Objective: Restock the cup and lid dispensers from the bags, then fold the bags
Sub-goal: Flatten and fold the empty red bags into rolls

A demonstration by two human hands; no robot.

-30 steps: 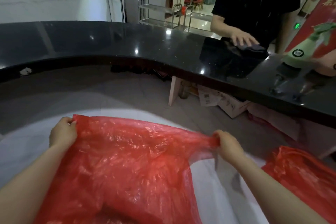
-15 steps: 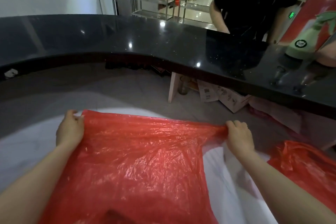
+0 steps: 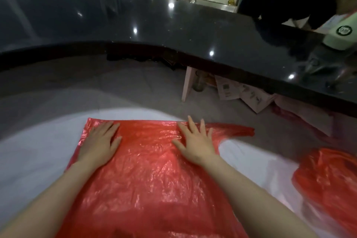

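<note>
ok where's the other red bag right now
In the head view, the crumpled red bag sits at the right edge on the white surface, right of the right hand.

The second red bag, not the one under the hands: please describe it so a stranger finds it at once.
Start from the white surface below the black counter. At its right edge lies the second red bag. Unlike the flat red bag, it is crumpled and untouched.

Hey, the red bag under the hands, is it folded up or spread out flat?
Spread flat, not folded. The red bag lies on the white surface, the left hand and right hand pressing open palms on it.
</note>
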